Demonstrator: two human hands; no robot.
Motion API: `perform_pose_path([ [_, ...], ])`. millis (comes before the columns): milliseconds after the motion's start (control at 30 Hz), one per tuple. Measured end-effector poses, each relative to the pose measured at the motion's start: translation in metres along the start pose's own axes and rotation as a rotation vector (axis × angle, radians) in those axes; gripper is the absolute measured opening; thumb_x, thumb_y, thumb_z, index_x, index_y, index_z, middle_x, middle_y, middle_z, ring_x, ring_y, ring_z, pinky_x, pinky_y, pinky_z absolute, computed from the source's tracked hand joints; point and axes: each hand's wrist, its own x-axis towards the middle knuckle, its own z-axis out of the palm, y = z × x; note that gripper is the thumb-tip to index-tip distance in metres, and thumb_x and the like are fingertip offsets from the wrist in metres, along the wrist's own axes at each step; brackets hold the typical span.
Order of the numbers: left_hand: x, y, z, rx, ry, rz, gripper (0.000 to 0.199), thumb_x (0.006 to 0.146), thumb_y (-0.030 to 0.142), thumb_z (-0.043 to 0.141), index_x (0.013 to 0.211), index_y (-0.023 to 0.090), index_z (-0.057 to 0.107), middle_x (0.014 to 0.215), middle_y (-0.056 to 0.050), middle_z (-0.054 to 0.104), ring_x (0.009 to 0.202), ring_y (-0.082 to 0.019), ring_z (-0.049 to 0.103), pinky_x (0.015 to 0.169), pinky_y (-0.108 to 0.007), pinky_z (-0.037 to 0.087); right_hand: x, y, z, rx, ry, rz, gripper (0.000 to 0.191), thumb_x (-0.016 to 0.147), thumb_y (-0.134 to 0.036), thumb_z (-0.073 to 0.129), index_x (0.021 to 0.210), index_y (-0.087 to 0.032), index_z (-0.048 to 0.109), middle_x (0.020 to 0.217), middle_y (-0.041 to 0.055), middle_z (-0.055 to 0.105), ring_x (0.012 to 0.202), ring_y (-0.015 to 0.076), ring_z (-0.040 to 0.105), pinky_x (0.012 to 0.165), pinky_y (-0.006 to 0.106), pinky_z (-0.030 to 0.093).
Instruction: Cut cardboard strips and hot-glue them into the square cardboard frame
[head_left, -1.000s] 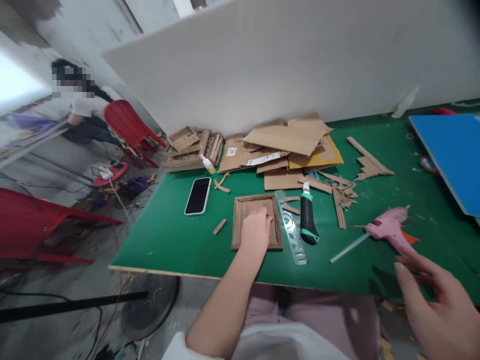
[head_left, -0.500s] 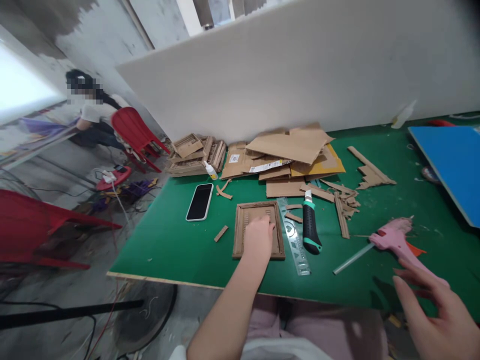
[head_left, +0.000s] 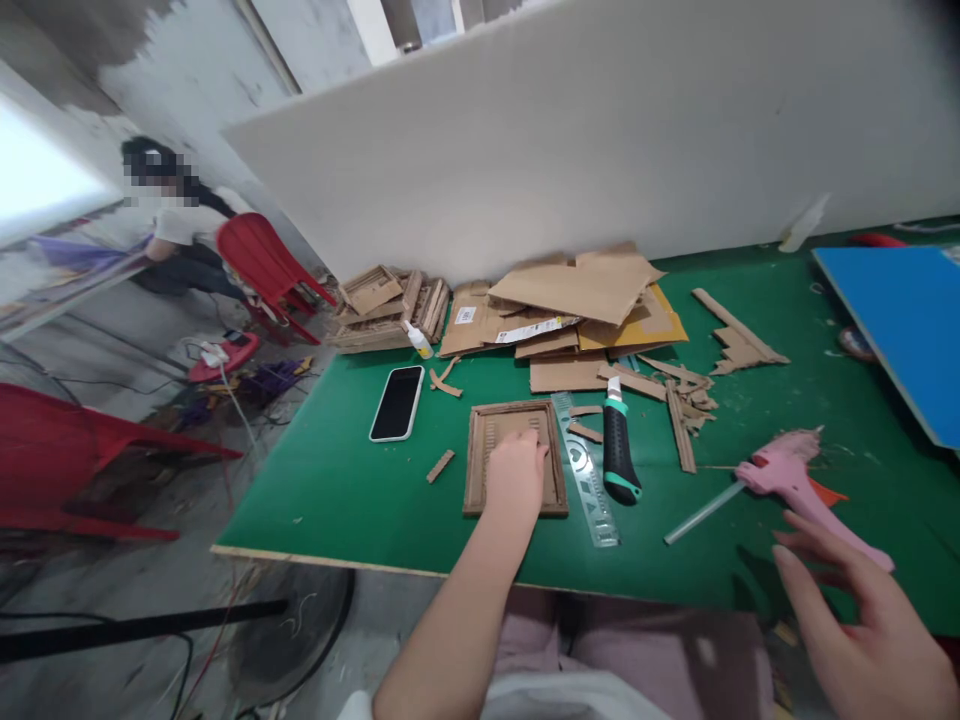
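My left hand (head_left: 515, 470) is closed, with its knuckles up, inside a shallow cardboard tray (head_left: 472, 490) with raised edges; its fingertips, and anything in them, are hidden. Ridged strips show on the tray's floor. Off to the right, my right hand (head_left: 862, 610) is open and holds nothing, thumb and fingers apart. Just beyond it lies a pink glue gun (head_left: 787, 475) with a clear glue stick (head_left: 705, 512) sticking out of its back. A clear plastic ruler (head_left: 589, 475) and a black and green utility knife (head_left: 619, 450) lie to the right of the tray.
A phone (head_left: 397, 403) and a small cardboard strip (head_left: 440, 466) lie left of the tray. Behind are stacked cardboard frames (head_left: 390, 315), a glue bottle (head_left: 418, 340), cardboard sheets (head_left: 577, 285) and scraps (head_left: 694, 395). A blue board (head_left: 900, 320) is at right. Another person sits far left.
The view has shifted slightly. My right hand has moved a little left and up, nearer the glue gun's handle. My left hand stays in the tray.
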Motion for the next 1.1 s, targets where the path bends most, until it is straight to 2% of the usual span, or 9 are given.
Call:
perform_pose_path([
  [133,0.0,0.0,0.001,0.007,0.018,0.007,0.013,0.084,0.027,0.051,0.083,0.017,0.06,0.083,-0.005,0.063,0.077,-0.018,0.059,0.066,-0.025,0.041,0.0,0.001,0.0,0.034,-0.038,0.091,0.046,0.068,-0.061,0.045,0.103,-0.032,0.052,0.106,0.0004,0.06,0.094,0.025,0.056,0.055,0.034,0.043],
  [300,0.0,0.0,0.001,0.012,0.018,0.021,0.015,0.085,0.027,0.049,0.082,0.017,0.059,0.082,-0.006,0.062,0.076,-0.018,0.059,0.064,-0.025,0.04,-0.001,0.002,0.0,0.065,-0.071,0.082,0.046,0.069,-0.06,0.046,0.107,-0.034,0.051,0.107,0.0004,0.059,0.095,0.0238,0.056,0.053,0.034,0.044],
  [567,-0.001,-0.001,0.001,0.019,0.053,0.019,0.015,0.084,0.03,0.05,0.081,0.018,0.059,0.081,-0.005,0.063,0.075,-0.018,0.059,0.063,-0.026,0.041,0.001,0.001,0.0,0.057,-0.039,0.096,0.04,0.07,-0.058,0.048,0.106,-0.041,0.052,0.105,-0.002,0.061,0.096,0.0209,0.057,0.047,0.032,0.045],
  [700,-0.002,0.0,0.001,0.01,0.067,0.013,0.017,0.083,0.032,0.05,0.082,0.019,0.061,0.081,-0.005,0.063,0.072,-0.018,0.059,0.061,-0.026,0.04,0.001,-0.001,0.0,0.044,-0.049,0.081,0.038,0.071,-0.056,0.049,0.105,-0.04,0.053,0.105,-0.0013,0.062,0.096,0.0219,0.057,0.047,0.033,0.044],
  [800,-0.004,-0.004,-0.005,-0.033,0.108,0.014,0.021,0.084,0.034,0.048,0.084,0.019,0.062,0.08,-0.004,0.064,0.071,-0.017,0.059,0.06,-0.025,0.04,0.001,-0.002,-0.001,0.037,-0.036,0.071,0.038,0.071,-0.055,0.05,0.105,-0.037,0.054,0.103,0.0009,0.063,0.094,0.0231,0.058,0.049,0.033,0.044],
  [933,-0.006,-0.031,-0.027,-0.139,0.185,-0.015,0.022,0.084,0.035,0.046,0.083,0.021,0.063,0.078,-0.002,0.064,0.068,-0.014,0.057,0.061,-0.024,0.04,0.001,-0.001,0.0,0.025,-0.014,0.032,0.04,0.071,-0.055,0.049,0.103,-0.033,0.056,0.104,0.0019,0.063,0.09,0.0232,0.059,0.051,0.032,0.045],
  [1033,-0.009,-0.067,-0.04,-0.196,0.269,-0.091,0.023,0.084,0.037,0.046,0.084,0.022,0.064,0.077,0.0,0.065,0.064,-0.013,0.056,0.061,-0.024,0.039,0.0,-0.005,0.004,-0.018,-0.021,-0.046,0.041,0.073,-0.056,0.047,0.101,-0.029,0.058,0.107,0.0014,0.062,0.096,0.0231,0.057,0.05,0.03,0.045],
  [1100,-0.014,-0.091,-0.038,-0.236,0.336,-0.182,0.022,0.083,0.036,0.047,0.083,0.021,0.064,0.074,0.0,0.064,0.06,-0.012,0.054,0.06,-0.024,0.04,-0.001,-0.013,0.011,-0.024,-0.008,-0.151,0.038,0.075,-0.053,0.046,0.1,-0.027,0.059,0.106,0.0017,0.061,0.1,0.0222,0.055,0.055,0.028,0.046],
])
